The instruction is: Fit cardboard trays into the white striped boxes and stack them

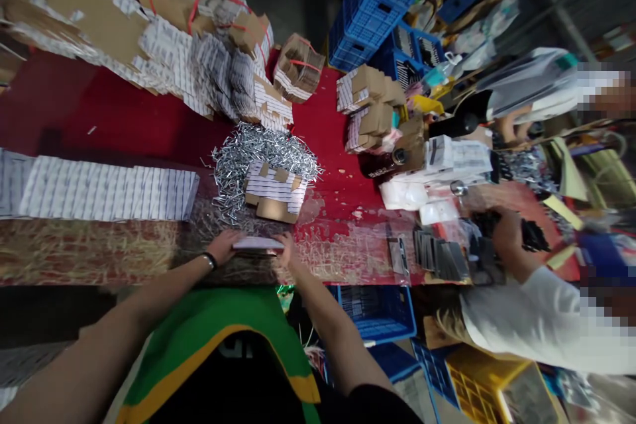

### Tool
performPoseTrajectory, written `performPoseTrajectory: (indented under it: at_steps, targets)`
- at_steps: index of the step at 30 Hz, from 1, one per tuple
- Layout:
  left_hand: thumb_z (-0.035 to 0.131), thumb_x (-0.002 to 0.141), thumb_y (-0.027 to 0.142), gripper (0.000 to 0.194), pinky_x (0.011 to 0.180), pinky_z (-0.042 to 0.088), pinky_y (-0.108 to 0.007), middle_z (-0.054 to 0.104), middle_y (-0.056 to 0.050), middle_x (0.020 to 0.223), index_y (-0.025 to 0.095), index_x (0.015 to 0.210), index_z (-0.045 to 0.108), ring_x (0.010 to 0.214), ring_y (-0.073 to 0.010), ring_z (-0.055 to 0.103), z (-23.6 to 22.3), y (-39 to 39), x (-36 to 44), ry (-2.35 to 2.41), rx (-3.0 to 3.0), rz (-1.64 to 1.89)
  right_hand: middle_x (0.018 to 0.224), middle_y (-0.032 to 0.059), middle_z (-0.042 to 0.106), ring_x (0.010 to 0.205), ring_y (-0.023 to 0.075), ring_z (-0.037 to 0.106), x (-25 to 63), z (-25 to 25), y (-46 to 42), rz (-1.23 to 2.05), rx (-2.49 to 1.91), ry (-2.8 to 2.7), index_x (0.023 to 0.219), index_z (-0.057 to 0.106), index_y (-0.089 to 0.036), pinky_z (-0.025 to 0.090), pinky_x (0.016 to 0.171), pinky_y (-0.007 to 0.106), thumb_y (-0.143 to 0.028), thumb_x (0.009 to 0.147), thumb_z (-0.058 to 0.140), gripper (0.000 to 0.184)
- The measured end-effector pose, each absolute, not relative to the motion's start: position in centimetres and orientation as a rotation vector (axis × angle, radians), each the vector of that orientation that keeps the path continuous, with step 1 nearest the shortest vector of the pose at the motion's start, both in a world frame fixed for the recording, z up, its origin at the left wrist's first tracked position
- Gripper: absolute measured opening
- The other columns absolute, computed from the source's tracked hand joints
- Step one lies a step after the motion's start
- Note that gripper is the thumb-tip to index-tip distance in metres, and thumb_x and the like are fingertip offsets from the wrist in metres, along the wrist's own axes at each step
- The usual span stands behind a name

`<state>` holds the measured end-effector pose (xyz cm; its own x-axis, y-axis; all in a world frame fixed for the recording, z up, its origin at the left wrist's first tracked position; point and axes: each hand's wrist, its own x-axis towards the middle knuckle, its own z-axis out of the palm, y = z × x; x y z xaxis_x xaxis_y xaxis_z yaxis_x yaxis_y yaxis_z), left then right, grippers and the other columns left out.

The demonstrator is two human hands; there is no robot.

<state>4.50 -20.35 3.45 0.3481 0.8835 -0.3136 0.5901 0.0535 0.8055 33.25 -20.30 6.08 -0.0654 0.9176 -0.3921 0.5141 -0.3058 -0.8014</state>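
Note:
My left hand (224, 246) and my right hand (285, 250) hold a small white cardboard box (258, 243) between them, one at each end, at the near edge of the table. Fingers on both hands are closed on its ends. Just beyond it lies a flat striped box blank (275, 192) with brown flaps, resting on a heap of small silvery metal pieces (263, 146). To the left, a long row of white boxes (109, 191) stands packed side by side.
Stacks of flat cardboard blanks (109, 20) line the far left. Tied bundles (298, 66) and brown boxes (372, 89) stand on the red table (330, 119). Blue crates (368, 6) rise behind; another blue crate (382, 318) sits below the edge. A co-worker's hand (509, 238) works at right near dark flat pieces (440, 253).

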Motion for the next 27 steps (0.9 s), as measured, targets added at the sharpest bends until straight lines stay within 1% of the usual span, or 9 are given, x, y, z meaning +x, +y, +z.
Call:
performPoseTrajectory:
  at_steps: [3, 5, 9, 13, 17, 20, 23, 25, 27]
  targets:
    - [0.075, 0.08, 0.038, 0.062, 0.132, 0.018, -0.062, 0.06, -0.019, 0.157, 0.026, 0.14, 0.069, 0.157, -0.0381, 0.041, 3.9, -21.1, 4.0, 1.187, 1.948, 0.219, 0.157, 0.0162, 0.059, 0.135, 0.0362, 0.061, 34.0, 6.8, -21.3, 1.438, -1.709, -2.016, 0.144, 0.068, -0.025, 0.05, 0.113, 0.048, -0.037, 0.058, 0.096, 0.092]
    - [0.077, 0.08, 0.054, 0.079, 0.133, 0.01, -0.063, 0.05, -0.022, 0.165, 0.022, 0.151, 0.062, 0.162, -0.0402, 0.032, 4.0, -21.4, 4.7, 1.125, 2.132, 0.084, 0.171, 0.019, 0.042, 0.147, 0.0415, 0.05, 34.0, 6.9, -22.2, 1.31, -1.746, -2.415, 0.165, 0.046, -0.028, 0.043, 0.12, 0.056, -0.045, 0.073, 0.091, 0.104]
    - [0.074, 0.09, 0.047, 0.083, 0.127, 0.031, -0.057, 0.048, -0.029, 0.164, 0.011, 0.161, 0.051, 0.15, -0.0421, 0.049, 3.5, -20.7, 7.6, 1.185, 2.286, -0.155, 0.161, 0.023, 0.05, 0.136, 0.0367, 0.058, 33.2, 6.2, -22.7, 0.918, -1.852, -2.725, 0.175, 0.021, -0.025, 0.05, 0.113, 0.051, -0.04, 0.099, 0.068, 0.09]
    - [0.074, 0.092, 0.046, 0.073, 0.113, 0.046, -0.05, 0.057, -0.024, 0.157, 0.02, 0.158, 0.056, 0.134, -0.0397, 0.062, 2.8, -20.0, 8.5, 1.104, 2.306, -0.181, 0.157, 0.022, 0.054, 0.128, 0.0347, 0.063, 33.2, 5.7, -22.1, 0.914, -1.782, -2.81, 0.174, 0.023, -0.026, 0.054, 0.107, 0.047, -0.043, 0.105, 0.059, 0.08]
    - [0.074, 0.092, 0.048, 0.082, 0.122, 0.032, -0.062, 0.048, -0.023, 0.166, 0.025, 0.166, 0.046, 0.151, -0.0464, 0.045, 2.4, -21.8, 8.5, 1.164, 2.299, -0.181, 0.166, 0.0322, 0.04, 0.142, 0.0474, 0.052, 32.6, 6.0, -23.2, 0.893, -1.818, -2.846, 0.175, 0.018, -0.016, 0.04, 0.117, 0.068, -0.056, 0.1, 0.065, 0.097]
    - [0.08, 0.087, 0.044, 0.092, 0.126, 0.024, -0.064, 0.04, -0.022, 0.172, 0.025, 0.168, 0.041, 0.158, -0.0475, 0.034, 2.8, -22.5, 9.7, 1.232, 2.267, -0.192, 0.171, 0.0315, 0.034, 0.146, 0.0481, 0.048, 31.7, 6.6, -23.9, 0.864, -1.925, -2.779, 0.175, 0.018, -0.017, 0.033, 0.121, 0.07, -0.066, 0.096, 0.065, 0.104]
    - [0.086, 0.079, 0.033, 0.095, 0.118, 0.037, -0.061, 0.049, -0.024, 0.164, 0.026, 0.165, 0.046, 0.145, -0.0466, 0.051, 4.5, -21.1, 11.1, 1.235, 2.214, -0.254, 0.161, 0.0222, 0.052, 0.142, 0.0451, 0.053, 31.7, 7.7, -21.6, 0.951, -1.959, -2.716, 0.168, 0.039, -0.03, 0.037, 0.117, 0.069, -0.062, 0.103, 0.055, 0.075]
    - [0.089, 0.072, 0.027, 0.09, 0.107, 0.049, -0.054, 0.058, -0.023, 0.154, 0.027, 0.156, 0.056, 0.129, -0.0419, 0.063, 6.1, -19.9, 10.9, 1.26, 2.137, -0.249, 0.156, 0.0197, 0.057, 0.141, 0.0439, 0.054, 32.0, 8.6, -18.1, 0.856, -2.058, -2.558, 0.157, 0.057, -0.03, 0.04, 0.116, 0.066, -0.059, 0.106, 0.047, 0.059]
    - [0.088, 0.069, 0.027, 0.074, 0.095, 0.054, -0.045, 0.067, -0.018, 0.139, 0.025, 0.14, 0.069, 0.11, -0.0344, 0.07, 7.7, -19.5, 8.8, 1.356, 2.026, -0.153, 0.156, 0.0248, 0.053, 0.141, 0.0444, 0.053, 32.3, 9.4, -13.8, 0.661, -2.345, -2.19, 0.16, 0.052, -0.022, 0.043, 0.114, 0.06, -0.064, 0.104, 0.047, 0.07]
